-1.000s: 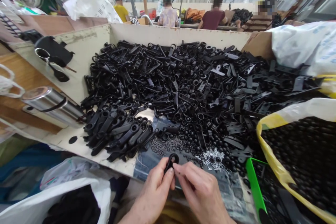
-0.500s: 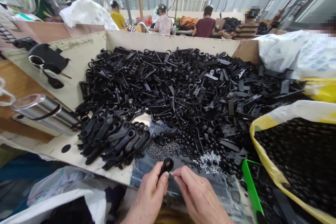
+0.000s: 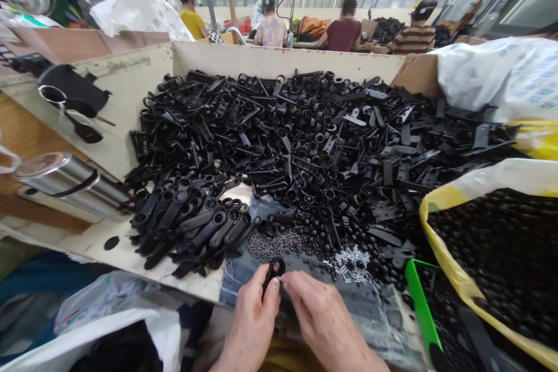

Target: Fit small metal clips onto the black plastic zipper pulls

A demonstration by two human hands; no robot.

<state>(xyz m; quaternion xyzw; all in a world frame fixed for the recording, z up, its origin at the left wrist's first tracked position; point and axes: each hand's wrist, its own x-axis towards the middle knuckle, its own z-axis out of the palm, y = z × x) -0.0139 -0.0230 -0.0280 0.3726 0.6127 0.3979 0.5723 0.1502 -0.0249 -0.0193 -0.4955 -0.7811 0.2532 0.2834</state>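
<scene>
My left hand (image 3: 253,319) is closed round a black plastic lever part (image 3: 274,269) with a ring at its upper end, held upright at the near edge of the bench. My right hand (image 3: 320,317) pinches at the same part from the right, thumb and forefinger pressed together just below the ring; what the fingertips hold is too small to make out. Right behind the hands lie a patch of small dark screws (image 3: 274,240), small black round pieces (image 3: 318,244) and short silvery pins (image 3: 349,258). A row of finished-looking levers (image 3: 196,226) lies to the left.
A big heap of black plastic parts (image 3: 305,139) fills the walled bench (image 3: 131,99). A yellow-rimmed bag of black pieces (image 3: 501,244) and a green tray (image 3: 418,308) stand at the right. A steel flask (image 3: 65,177) lies at the left. Several people sit at a far table (image 3: 344,29).
The hands have stayed together on the lever part, shifting only slightly. The view has dipped and swayed a little with my head.
</scene>
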